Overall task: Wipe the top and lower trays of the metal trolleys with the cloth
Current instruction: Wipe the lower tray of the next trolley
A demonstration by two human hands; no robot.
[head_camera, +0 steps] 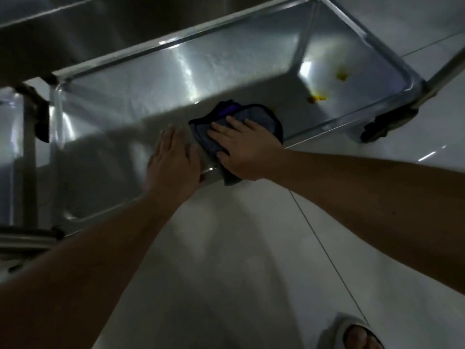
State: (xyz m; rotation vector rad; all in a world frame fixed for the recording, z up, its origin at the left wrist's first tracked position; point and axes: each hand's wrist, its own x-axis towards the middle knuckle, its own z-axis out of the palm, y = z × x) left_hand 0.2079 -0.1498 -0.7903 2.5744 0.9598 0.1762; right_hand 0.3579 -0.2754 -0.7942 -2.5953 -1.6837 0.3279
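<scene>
The lower tray of a steel trolley stretches across the view, shiny and shallow. A dark grey cloth with a purple patch lies on the tray by its near rim. My right hand presses flat on the cloth, fingers spread, part of the cloth hanging over the rim. My left hand rests open and flat on the near rim just left of the cloth. Two yellow-orange stains mark the tray's right end.
The trolley's upper tray overhangs at the top left. Black castor wheels sit under the right corner and at the left. White tiled floor lies below, with my sandalled foot at the bottom right.
</scene>
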